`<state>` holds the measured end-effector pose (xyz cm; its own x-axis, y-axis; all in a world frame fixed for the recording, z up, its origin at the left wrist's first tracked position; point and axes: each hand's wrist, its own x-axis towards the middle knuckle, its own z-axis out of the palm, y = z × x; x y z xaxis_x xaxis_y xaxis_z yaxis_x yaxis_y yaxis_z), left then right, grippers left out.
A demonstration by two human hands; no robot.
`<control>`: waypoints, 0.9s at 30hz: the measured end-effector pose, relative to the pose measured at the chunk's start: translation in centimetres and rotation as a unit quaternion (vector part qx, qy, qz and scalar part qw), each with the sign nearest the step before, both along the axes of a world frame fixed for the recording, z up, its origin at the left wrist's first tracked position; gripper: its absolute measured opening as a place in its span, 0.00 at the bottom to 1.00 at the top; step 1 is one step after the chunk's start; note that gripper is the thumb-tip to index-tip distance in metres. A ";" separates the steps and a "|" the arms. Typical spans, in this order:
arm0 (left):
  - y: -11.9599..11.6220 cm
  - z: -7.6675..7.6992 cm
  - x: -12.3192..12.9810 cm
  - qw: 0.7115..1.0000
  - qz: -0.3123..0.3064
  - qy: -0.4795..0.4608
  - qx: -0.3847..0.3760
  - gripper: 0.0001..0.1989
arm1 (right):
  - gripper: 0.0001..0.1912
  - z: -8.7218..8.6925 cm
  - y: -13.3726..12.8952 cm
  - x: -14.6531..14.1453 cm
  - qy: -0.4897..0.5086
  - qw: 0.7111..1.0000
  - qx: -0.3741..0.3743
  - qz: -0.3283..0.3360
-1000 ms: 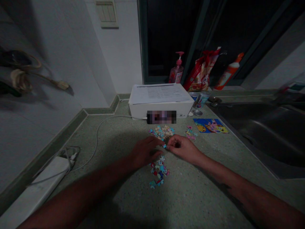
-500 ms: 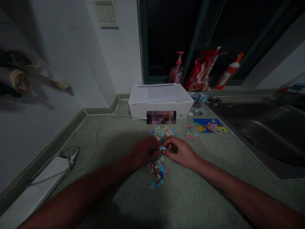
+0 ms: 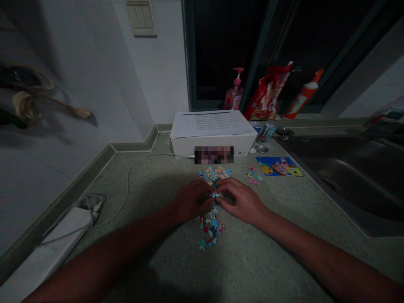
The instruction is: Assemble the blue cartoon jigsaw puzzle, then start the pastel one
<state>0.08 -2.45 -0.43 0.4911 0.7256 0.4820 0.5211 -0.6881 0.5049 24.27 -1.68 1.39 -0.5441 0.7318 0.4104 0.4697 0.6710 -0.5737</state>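
Note:
Small light-blue and white jigsaw pieces [image 3: 215, 195] are pinched between my two hands, just above the counter. My left hand [image 3: 192, 201] grips them from the left, thumb and fingers closed. From the right, my right hand [image 3: 241, 199] holds them between thumb and forefinger. How many pieces are held cannot be made out. Beyond the hands lies a loose pile of jigsaw pieces [image 3: 217, 171], partly hidden by my fingers. Nearer to me is another pile of mixed-colour pieces [image 3: 211, 229]. A smaller pink and blue heap [image 3: 252, 176] sits to the right.
A blue cartoon picture card [image 3: 279, 166] lies beside the metal sink [image 3: 353, 176]. Behind the piles, a phone with a blurred screen [image 3: 213, 155] leans on a white box [image 3: 211, 126]. A white cable [image 3: 128, 181] runs left to a power strip [image 3: 63, 240]. Cans [image 3: 267, 132] stand behind.
My right hand's fingers have shifted slightly at the held pieces, its knuckles a little higher. My left hand stays almost in place, and the piles look the same.

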 end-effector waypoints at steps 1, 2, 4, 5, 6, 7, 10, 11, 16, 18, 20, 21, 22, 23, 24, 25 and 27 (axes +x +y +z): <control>0.0 0.1 0.0 1.000 0.001 0.001 -0.001 0.05 | 0.05 0.0 0.0 0.0 -0.001 1.000 -0.002 -0.002; 0.0 0.1 0.0 1.000 0.001 0.000 -0.002 0.06 | 0.05 0.0 0.0 0.0 -0.004 1.000 -0.006 -0.005; 0.0 0.1 0.0 1.000 -0.001 -0.003 0.003 0.06 | 0.05 0.0 0.0 0.0 -0.008 1.000 -0.010 -0.008; 0.0 0.1 0.0 1.000 -0.003 -0.006 0.005 0.06 | 0.05 0.0 0.0 0.0 -0.009 1.000 -0.012 -0.009; 0.0 0.0 0.0 1.000 -0.005 -0.008 0.007 0.05 | 0.05 0.1 0.0 0.0 -0.009 1.000 -0.013 -0.010; 0.0 0.0 0.0 1.000 -0.006 -0.010 0.008 0.05 | 0.05 0.1 0.0 0.0 -0.008 1.000 -0.014 -0.010; 0.0 0.0 0.0 1.000 -0.004 -0.007 0.006 0.05 | 0.05 0.2 -0.1 0.0 -0.009 1.000 -0.015 -0.012; 0.0 0.0 0.0 1.000 -0.002 -0.003 0.005 0.05 | 0.05 0.2 -0.1 0.0 -0.011 1.000 -0.015 -0.013; 0.0 0.0 -0.1 1.000 0.008 0.005 -0.016 0.08 | 0.05 0.7 0.2 0.5 -0.029 0.999 -0.008 -0.025; 0.0 -0.1 -0.1 1.000 0.012 0.003 -0.013 0.09 | 0.04 1.1 0.6 1.3 -0.054 0.997 -0.007 -0.053; 0.0 -0.1 -0.1 1.000 0.013 0.003 -0.008 0.09 | 0.03 1.5 1.2 2.5 -0.097 0.990 -0.014 -0.103; 0.0 -0.2 -0.1 1.000 0.013 0.002 -0.007 0.09 | 0.02 1.7 1.5 3.2 -0.121 0.984 -0.020 -0.133; 0.0 -0.1 -0.1 1.000 0.012 0.001 -0.006 0.08 | 0.02 1.8 1.9 3.9 -0.144 0.977 -0.024 -0.158; 0.0 -0.1 -0.1 1.000 0.011 0.001 -0.006 0.08 | 0.02 1.8 2.2 4.6 -0.167 0.970 -0.030 -0.173; 0.0 0.0 -0.1 1.000 0.010 0.001 -0.006 0.08 | 0.03 1.9 2.5 5.3 -0.190 0.963 -0.037 -0.186; -0.1 0.0 -0.1 1.000 0.009 0.001 -0.007 0.08 | 0.03 1.8 2.8 5.9 -0.216 0.955 -0.047 -0.197; -0.1 0.1 -0.1 1.000 0.005 -0.003 -0.006 0.08 | 0.03 1.6 3.1 6.8 -0.257 0.940 -0.067 -0.214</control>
